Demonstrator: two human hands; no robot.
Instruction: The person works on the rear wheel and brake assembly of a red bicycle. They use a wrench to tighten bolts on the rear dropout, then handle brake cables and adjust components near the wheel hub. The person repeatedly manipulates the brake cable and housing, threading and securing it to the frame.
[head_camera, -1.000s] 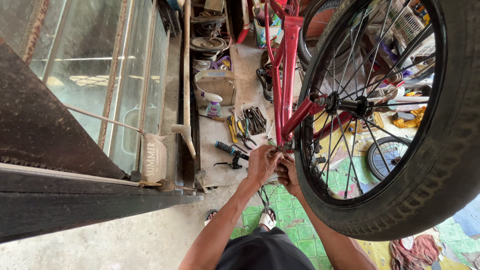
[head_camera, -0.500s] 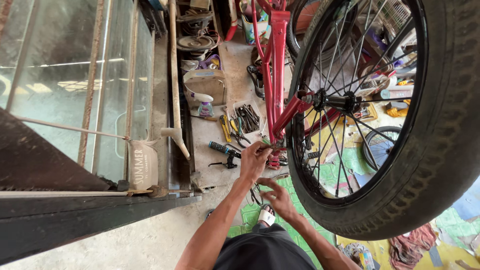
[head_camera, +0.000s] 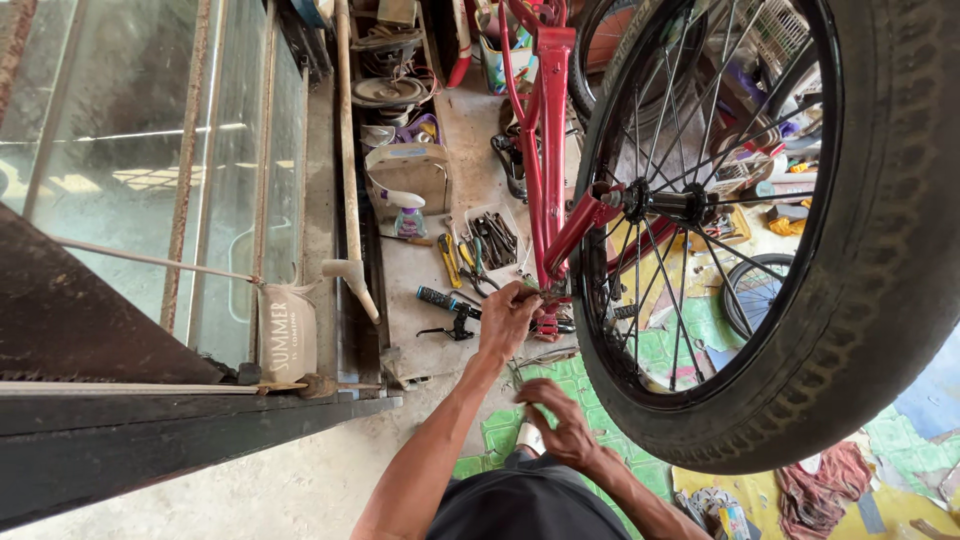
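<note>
Left hand (head_camera: 508, 318) reaches up to the lower end of the red bike frame (head_camera: 553, 150), fingers closed on a small part there; what the part is, too small to tell. Right hand (head_camera: 556, 420) lower, nearer the body, fingers curled around a thin cable (head_camera: 515, 375) running up toward the frame. Big black-tyred wheel (head_camera: 850, 300) just right of both hands, its hub beside the frame. On the concrete floor left of the left hand: black-gripped tool (head_camera: 445, 300), yellow-handled pliers (head_camera: 449, 258), tray of wrenches (head_camera: 492, 238), spray bottle (head_camera: 409, 214). Glass cabinet (head_camera: 150, 180) far left.
</note>
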